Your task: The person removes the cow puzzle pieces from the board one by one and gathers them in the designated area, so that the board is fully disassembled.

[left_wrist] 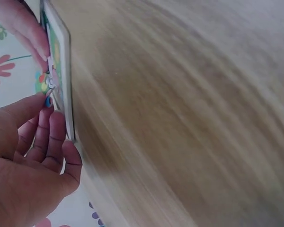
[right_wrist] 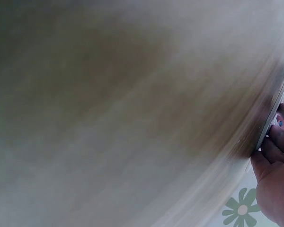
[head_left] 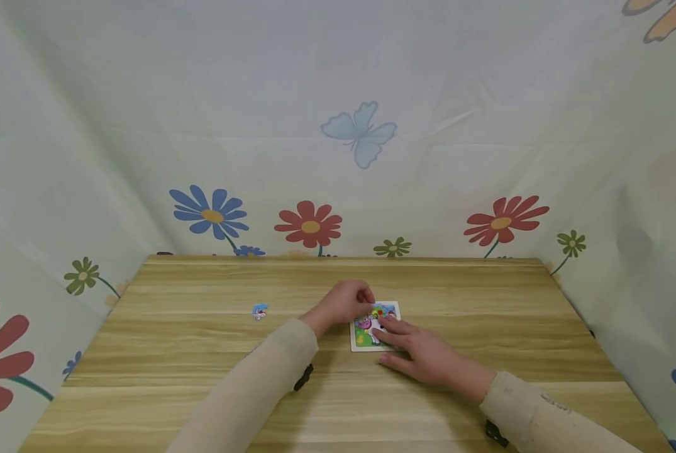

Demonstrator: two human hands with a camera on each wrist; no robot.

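Observation:
A small square jigsaw puzzle (head_left: 362,340) with a white border and a cartoon animal picture lies on the table. My left hand (head_left: 346,303) is over its upper left part. In the left wrist view, the thumb and fingers of that hand pinch a colourful puzzle piece (left_wrist: 41,84) at the puzzle's face. From the right, my right hand (head_left: 422,352) rests its extended fingers on the puzzle, covering its right part; the thumb is at the lower edge. The right wrist view catches only part of this hand (right_wrist: 277,165) at the puzzle's edge.
A loose puzzle piece (head_left: 260,311), blue and white, lies to the left on the wooden table (head_left: 202,358). Behind and beside the table hangs a pale cloth (head_left: 247,113) printed with flowers and a butterfly.

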